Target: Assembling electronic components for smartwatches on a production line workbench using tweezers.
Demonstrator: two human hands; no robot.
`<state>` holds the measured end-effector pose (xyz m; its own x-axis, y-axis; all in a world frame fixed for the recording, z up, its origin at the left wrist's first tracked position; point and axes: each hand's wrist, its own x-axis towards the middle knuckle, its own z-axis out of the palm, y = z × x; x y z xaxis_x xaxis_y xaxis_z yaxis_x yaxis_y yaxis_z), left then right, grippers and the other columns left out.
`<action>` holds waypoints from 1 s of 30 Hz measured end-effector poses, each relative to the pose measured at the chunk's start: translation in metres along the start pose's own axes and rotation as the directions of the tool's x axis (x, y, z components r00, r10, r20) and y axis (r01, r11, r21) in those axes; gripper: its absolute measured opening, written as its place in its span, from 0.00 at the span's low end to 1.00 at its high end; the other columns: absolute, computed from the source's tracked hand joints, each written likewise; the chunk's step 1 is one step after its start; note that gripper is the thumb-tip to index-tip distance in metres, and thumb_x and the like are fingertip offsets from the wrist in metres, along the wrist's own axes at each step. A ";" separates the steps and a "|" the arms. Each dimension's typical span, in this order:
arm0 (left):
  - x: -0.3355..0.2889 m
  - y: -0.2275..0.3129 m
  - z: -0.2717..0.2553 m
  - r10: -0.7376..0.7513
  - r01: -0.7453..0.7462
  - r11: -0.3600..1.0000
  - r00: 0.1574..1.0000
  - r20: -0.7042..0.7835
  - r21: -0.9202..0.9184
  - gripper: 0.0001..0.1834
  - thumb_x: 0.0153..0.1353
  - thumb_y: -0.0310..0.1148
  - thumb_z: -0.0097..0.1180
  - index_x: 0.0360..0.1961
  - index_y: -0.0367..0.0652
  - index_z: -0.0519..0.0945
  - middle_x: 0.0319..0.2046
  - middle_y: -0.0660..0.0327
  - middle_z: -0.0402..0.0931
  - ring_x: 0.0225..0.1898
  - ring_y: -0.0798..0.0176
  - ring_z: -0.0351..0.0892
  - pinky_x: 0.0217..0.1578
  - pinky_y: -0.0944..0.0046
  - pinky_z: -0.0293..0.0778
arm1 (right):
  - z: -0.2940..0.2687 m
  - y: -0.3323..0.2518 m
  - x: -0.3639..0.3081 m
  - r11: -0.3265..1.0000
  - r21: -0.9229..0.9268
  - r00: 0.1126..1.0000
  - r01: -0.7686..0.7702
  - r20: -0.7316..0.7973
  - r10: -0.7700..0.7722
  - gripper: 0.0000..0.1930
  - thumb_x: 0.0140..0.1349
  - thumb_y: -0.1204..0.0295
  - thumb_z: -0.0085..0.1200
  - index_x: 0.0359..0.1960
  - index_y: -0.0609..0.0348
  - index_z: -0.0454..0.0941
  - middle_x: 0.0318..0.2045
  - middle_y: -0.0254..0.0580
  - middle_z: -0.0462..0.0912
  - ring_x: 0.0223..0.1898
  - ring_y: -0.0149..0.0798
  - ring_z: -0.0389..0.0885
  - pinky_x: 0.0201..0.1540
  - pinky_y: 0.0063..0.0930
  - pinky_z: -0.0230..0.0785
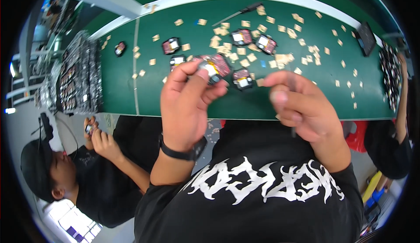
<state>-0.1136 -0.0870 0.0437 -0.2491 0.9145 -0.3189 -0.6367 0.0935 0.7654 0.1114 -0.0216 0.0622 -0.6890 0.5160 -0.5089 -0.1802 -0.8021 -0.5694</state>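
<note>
My left hand [186, 98] grips a small black device [214, 68] with a dark red and white label, between thumb and fingers, raised over the green table. To its right, my right hand [302, 105] is closed, with thumb and fingers curled together. A thin dark blurred shape shows at that hand, too smeared to name. A small tan square [260, 82] is at its index fingertip; whether it is held or lies on the table I cannot tell. Another black device [243, 79] rests between my hands. One more [177, 62] lies partly behind my left hand.
Many tan squares [284, 58] are scattered over the green table [148, 94]. Similar devices [266, 44] lie farther back, near a screwdriver [238, 14]. Stacked trays in clear plastic [78, 77] stand left. A co-worker [83, 177] handles a device at left; another person's arm [401, 98] is at right.
</note>
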 end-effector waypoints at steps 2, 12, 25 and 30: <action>0.020 0.012 -0.037 0.238 -0.190 0.944 0.958 -0.161 0.268 0.12 0.70 0.25 0.52 0.52 0.32 0.74 0.42 0.52 0.81 0.37 0.60 0.86 0.39 0.66 0.85 | -0.014 0.001 -0.009 0.996 0.013 0.982 0.087 -0.168 -0.084 0.09 0.66 0.75 0.57 0.47 0.61 0.77 0.25 0.28 0.72 0.16 0.17 0.57 0.17 0.14 0.46; 0.058 0.086 -0.160 0.526 0.018 0.593 0.749 -0.404 0.805 0.15 0.67 0.32 0.59 0.45 0.29 0.80 0.34 0.56 0.83 0.27 0.68 0.84 0.28 0.71 0.78 | -0.052 0.003 -0.027 0.983 0.012 0.954 0.183 -0.246 -0.174 0.07 0.69 0.71 0.53 0.44 0.59 0.76 0.25 0.32 0.73 0.15 0.19 0.57 0.15 0.15 0.46; 0.037 0.032 -0.032 0.497 -0.355 0.517 0.865 0.064 0.779 0.25 0.68 0.21 0.52 0.66 0.39 0.68 0.42 0.57 0.82 0.40 0.70 0.79 0.36 0.71 0.73 | -0.055 0.011 -0.051 0.847 -0.458 0.887 0.270 -0.223 -0.404 0.13 0.73 0.69 0.49 0.53 0.63 0.76 0.33 0.35 0.79 0.25 0.19 0.63 0.28 0.14 0.57; 0.025 -0.013 0.060 -0.174 -0.008 0.888 0.920 0.352 0.460 0.19 0.69 0.21 0.52 0.59 0.37 0.68 0.46 0.55 0.82 0.33 0.76 0.71 0.28 0.75 0.66 | -0.041 0.007 -0.065 0.739 -0.614 0.855 0.277 -0.194 -0.481 0.12 0.74 0.71 0.47 0.49 0.65 0.79 0.34 0.35 0.80 0.29 0.25 0.73 0.35 0.19 0.67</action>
<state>-0.0679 -0.0421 0.0598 0.1385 0.9633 -0.2299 -0.2278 0.2569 0.9392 0.1836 -0.0486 0.0646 -0.3664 0.8854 -0.2860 0.1063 -0.2656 -0.9582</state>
